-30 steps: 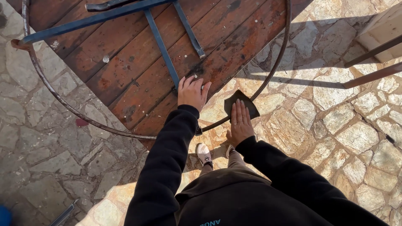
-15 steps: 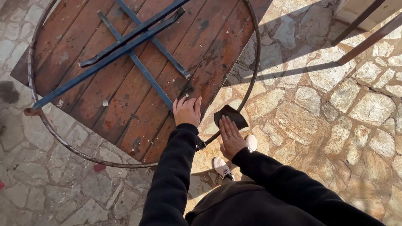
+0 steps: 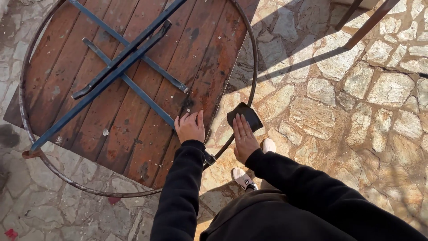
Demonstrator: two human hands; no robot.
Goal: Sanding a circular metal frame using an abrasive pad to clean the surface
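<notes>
My left hand point(image 3: 190, 126) flat, fingers spread, on wooden tabletop point(image 3: 133, 120), gripping nothing. My right hand point(image 3: 243, 138) presses dark sanding sheet point(image 3: 244, 115), at 3 o'clock from left, against metal ring point(image 3: 252, 85).

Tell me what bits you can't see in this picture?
- Head view: the wooden tabletop is cut off at the top edge.
- The right hand covers part of the dark sheet.
- One pale shoe is half hidden by the right sleeve.
</notes>
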